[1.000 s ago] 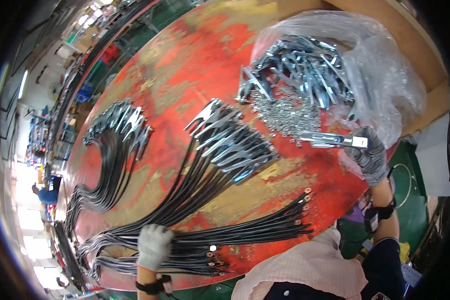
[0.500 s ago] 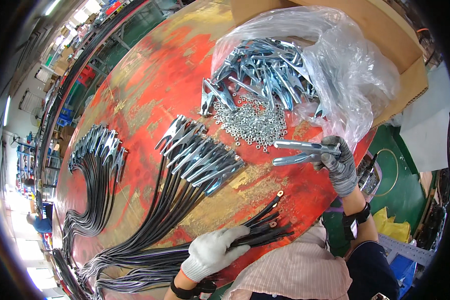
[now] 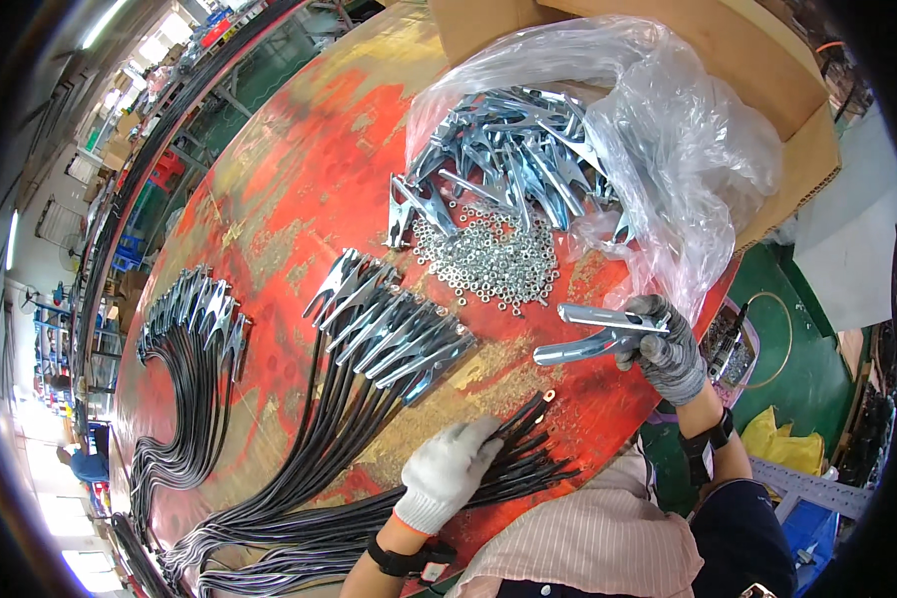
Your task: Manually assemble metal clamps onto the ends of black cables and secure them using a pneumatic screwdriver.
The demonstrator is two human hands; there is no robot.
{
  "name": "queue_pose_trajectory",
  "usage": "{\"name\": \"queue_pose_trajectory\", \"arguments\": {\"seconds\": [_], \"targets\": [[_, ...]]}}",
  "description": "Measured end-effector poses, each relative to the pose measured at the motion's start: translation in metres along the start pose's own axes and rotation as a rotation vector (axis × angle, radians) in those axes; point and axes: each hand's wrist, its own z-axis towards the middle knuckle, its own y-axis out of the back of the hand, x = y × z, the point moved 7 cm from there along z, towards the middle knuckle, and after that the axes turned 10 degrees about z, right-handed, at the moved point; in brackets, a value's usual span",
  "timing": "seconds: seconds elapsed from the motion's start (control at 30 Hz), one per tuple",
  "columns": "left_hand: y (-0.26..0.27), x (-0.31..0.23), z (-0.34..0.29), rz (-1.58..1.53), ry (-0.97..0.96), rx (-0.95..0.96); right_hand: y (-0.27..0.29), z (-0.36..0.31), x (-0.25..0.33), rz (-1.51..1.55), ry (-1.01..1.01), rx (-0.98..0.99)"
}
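Note:
My left hand (image 3: 448, 473), in a white knit glove, is closed on a black cable (image 3: 524, 411). A copper-coloured ring terminal (image 3: 549, 396) tips that cable, above a bundle of loose black cables (image 3: 513, 480). In my right hand (image 3: 671, 351), in a grey glove, is a metal spring clamp (image 3: 593, 348). Its two long arms point left, spread apart, toward the table's middle. Loose silvery nuts (image 3: 493, 261) lie in a heap beyond the hands, beside a pile of similar clamps (image 3: 518, 145) spilling from a clear plastic bag (image 3: 668, 130).
Two rows of cables with clamps on their ends, a middle row (image 3: 394, 324) and a left row (image 3: 194, 309), lie on the worn red table (image 3: 299, 179). A cardboard box (image 3: 802, 164) stands at the far right. Beyond the right edge are a bin (image 3: 738, 349) and a yellow bag (image 3: 782, 444).
My left hand has moved up and to the right, and the end of one cable now stands out from the bundle. The clamp's arms look slightly farther apart in my right hand.

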Motion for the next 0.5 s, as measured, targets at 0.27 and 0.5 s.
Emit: {"name": "queue_pose_trajectory", "arguments": {"seconds": [0.27, 0.5], "targets": [[0.007, 0.057, -0.024, 0.063, 0.145, -0.247, -0.006, -0.013, -0.006, 0.013, -0.152, 0.062], [0.034, 0.031, -0.031, 0.025, 0.07, -0.247, -0.055, -0.019, -0.023, -0.725, -0.08, 0.599]]}}
